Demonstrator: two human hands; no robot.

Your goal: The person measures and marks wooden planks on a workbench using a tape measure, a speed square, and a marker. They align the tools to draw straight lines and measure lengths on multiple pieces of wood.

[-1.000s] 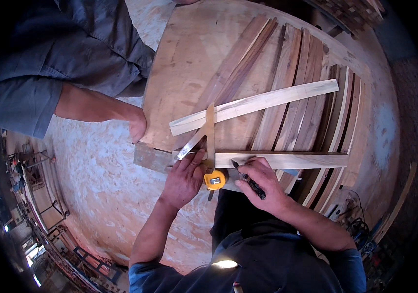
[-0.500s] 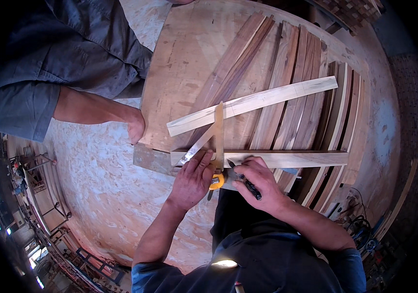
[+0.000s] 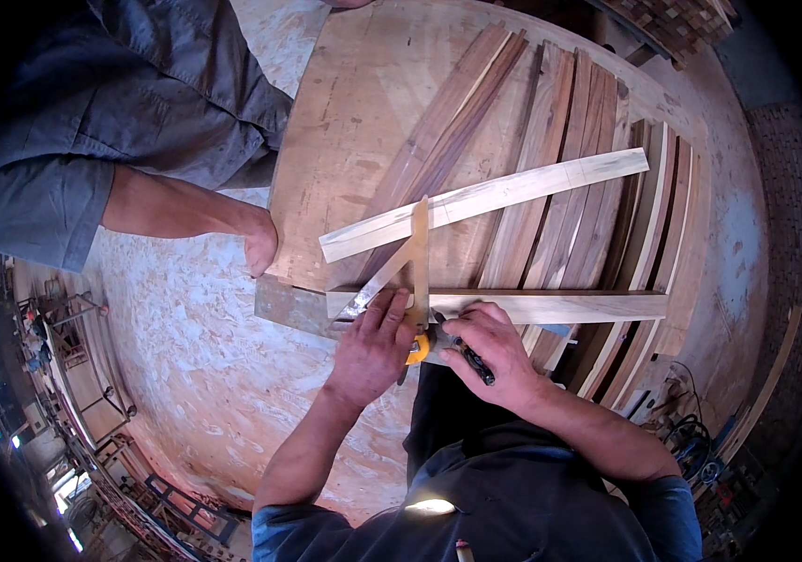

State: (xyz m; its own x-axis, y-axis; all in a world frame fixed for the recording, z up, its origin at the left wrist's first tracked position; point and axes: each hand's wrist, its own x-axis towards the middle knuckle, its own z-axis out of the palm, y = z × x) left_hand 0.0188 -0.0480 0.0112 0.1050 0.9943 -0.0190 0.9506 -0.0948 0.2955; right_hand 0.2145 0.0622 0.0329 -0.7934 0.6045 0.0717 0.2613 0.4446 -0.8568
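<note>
My left hand grips the lower end of a triangular set square with a yellowish upright arm and a shiny slanted arm. Its fingers press down over a pale wood strip that lies crosswise in front of me. A yellow tape measure shows beside this hand, partly covered by it. My right hand is closed around a black pen, its tip near the strip's near edge beside the square. Beyond, a second pale strip lies aslant under the square's far end.
Several brown wood strips lie side by side on the plywood board. Another person's bare foot and dark trousers are at the left. Cables and tools lie at the lower right.
My left hand has shifted slightly right, covering more of the tape measure. My right hand has moved a little left with the pen, closer to the square.
</note>
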